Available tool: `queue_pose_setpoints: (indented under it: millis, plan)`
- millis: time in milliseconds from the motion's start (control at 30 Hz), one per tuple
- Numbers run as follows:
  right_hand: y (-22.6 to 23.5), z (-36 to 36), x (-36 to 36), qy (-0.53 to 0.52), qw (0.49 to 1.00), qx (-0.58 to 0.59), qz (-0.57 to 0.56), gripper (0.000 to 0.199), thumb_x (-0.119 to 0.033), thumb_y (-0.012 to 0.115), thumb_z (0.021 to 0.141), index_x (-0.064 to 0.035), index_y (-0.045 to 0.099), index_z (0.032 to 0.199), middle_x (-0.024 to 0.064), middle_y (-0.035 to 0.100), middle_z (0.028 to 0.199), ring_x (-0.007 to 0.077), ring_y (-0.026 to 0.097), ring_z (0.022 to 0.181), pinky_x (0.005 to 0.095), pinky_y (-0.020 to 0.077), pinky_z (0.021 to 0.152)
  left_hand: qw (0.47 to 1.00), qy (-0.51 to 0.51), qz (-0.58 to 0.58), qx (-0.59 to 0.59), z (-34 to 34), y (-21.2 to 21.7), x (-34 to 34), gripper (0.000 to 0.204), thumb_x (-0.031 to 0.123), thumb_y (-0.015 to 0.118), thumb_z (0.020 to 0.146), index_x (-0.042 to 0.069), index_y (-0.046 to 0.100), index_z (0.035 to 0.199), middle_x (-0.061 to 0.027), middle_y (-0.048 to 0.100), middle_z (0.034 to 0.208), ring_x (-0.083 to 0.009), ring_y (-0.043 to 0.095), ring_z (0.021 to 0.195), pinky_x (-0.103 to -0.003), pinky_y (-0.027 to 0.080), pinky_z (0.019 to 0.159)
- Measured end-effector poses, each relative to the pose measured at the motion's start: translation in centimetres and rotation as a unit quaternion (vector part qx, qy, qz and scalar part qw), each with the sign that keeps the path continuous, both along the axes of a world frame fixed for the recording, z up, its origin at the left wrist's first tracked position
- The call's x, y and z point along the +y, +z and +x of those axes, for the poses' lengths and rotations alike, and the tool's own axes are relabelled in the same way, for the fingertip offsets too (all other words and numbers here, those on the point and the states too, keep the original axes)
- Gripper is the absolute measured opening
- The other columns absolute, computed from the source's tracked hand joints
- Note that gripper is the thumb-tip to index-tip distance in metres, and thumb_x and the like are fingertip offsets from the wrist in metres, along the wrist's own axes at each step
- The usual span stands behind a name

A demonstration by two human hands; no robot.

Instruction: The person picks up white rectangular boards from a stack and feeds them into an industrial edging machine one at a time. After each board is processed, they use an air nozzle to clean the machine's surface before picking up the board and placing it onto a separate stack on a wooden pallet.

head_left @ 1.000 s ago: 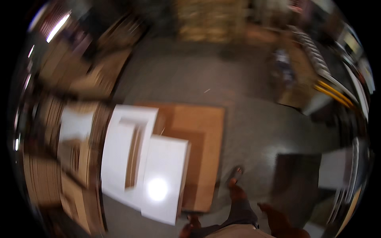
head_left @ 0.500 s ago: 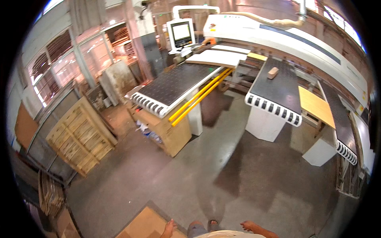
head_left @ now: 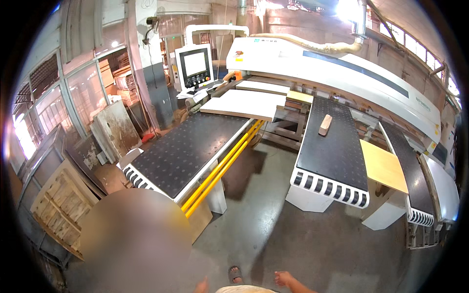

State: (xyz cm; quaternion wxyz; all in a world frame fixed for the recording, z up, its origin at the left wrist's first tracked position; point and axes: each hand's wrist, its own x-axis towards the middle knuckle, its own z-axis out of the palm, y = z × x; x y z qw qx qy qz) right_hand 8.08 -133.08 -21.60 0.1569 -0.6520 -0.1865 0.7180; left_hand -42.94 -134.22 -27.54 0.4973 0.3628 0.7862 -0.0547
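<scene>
Low at the bottom edge, my left hand [head_left: 202, 285] is partly cut off, with a finger pointing forward and nothing seen in it. My right hand [head_left: 282, 279] hangs over the grey floor, fingers loosely bent and apart, holding nothing that I can see. Neither hand touches anything. Ahead stands a large white machine [head_left: 273, 58] with black-topped support tables. A pale wooden block [head_left: 325, 125] lies on the middle table [head_left: 332, 154]. On the left table [head_left: 190, 146], a white-topped panel [head_left: 244, 104] rests at the far end.
Two yellow bars [head_left: 222, 168] run along the left table's side. A control screen [head_left: 194, 63] stands behind it. A yellow board [head_left: 383, 163] bridges the tables at right. A wooden pallet [head_left: 61, 205] leans at far left. A round blur hides the lower left.
I have moved forward; the tables and machine look nearer and larger. The brown board beside my left hand has left view. Both hands remain low near the bottom edge.
</scene>
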Motion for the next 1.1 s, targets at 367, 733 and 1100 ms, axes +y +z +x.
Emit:
queue_pose_setpoints:
  millis: [367,733,1100]
  plan:
    - [5.3,0.2,31.5,-0.220,0.973,0.046,0.045,0.048,-0.033,0.055,0.100,-0.0051,0.048,0.138,0.0150,0.065,0.112,0.0241,0.067,0.085,0.0386,0.0539,0.072,0.854,0.157,0.153,-0.472,19.6,18.3,56.0,0.090,0.063,0.048,0.096,0.001,0.018,0.155,-0.0206,0.041,0.151,-0.0352,0.044,0.137,-0.053,0.030,0.114]
    - [17.9,3.4,61.6,-0.096,0.969,0.091,0.209,0.058,-0.035,0.055,0.101,-0.0030,0.040,0.147,0.0133,0.063,0.125,0.0210,0.063,0.103,0.0314,0.0476,0.085,0.796,0.142,0.194,-0.555,39.9,26.4,98.9,0.106,0.069,0.058,0.087,0.000,0.015,0.156,-0.0212,0.022,0.161,-0.0355,0.025,0.147,-0.054,0.022,0.117]
    - [16.1,5.8,72.4,-0.476,0.875,0.060,0.065,0.047,-0.034,0.060,0.099,-0.0092,0.050,0.138,0.0126,0.066,0.110,0.0250,0.063,0.092,0.0365,0.0486,0.071,0.536,0.512,0.193,-0.643,51.6,25.1,125.0,0.071,0.031,0.075,0.085,0.010,0.042,0.144,-0.0083,0.048,0.142,-0.0291,0.048,0.128,-0.049,0.040,0.107]
